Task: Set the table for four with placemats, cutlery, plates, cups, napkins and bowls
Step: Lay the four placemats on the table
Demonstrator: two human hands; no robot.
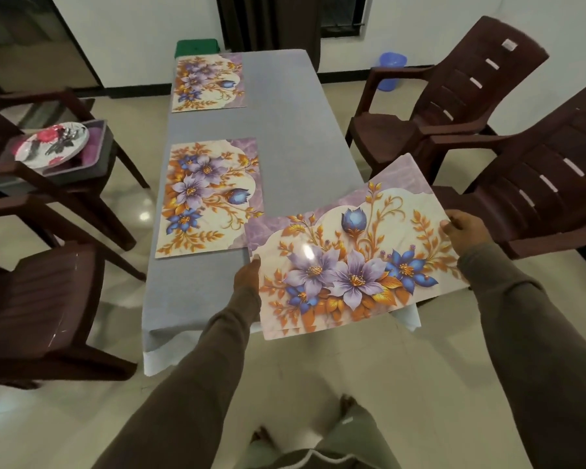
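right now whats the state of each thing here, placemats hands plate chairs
far placemat: flat on the table, left side
near placemat: flat on the table, left side
held placemat: lifted and tilted over the table's near right corner, not laid yet
left hand: grips its left edge
right hand: pinches its right edge
floral plate: on a grey tray on a left chair
right chairs: unoccupied

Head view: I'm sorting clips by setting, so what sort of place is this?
Most likely a home dining room: a long table under a grey cloth, brown plastic armchairs on both sides, and floral placemats being laid out on it.
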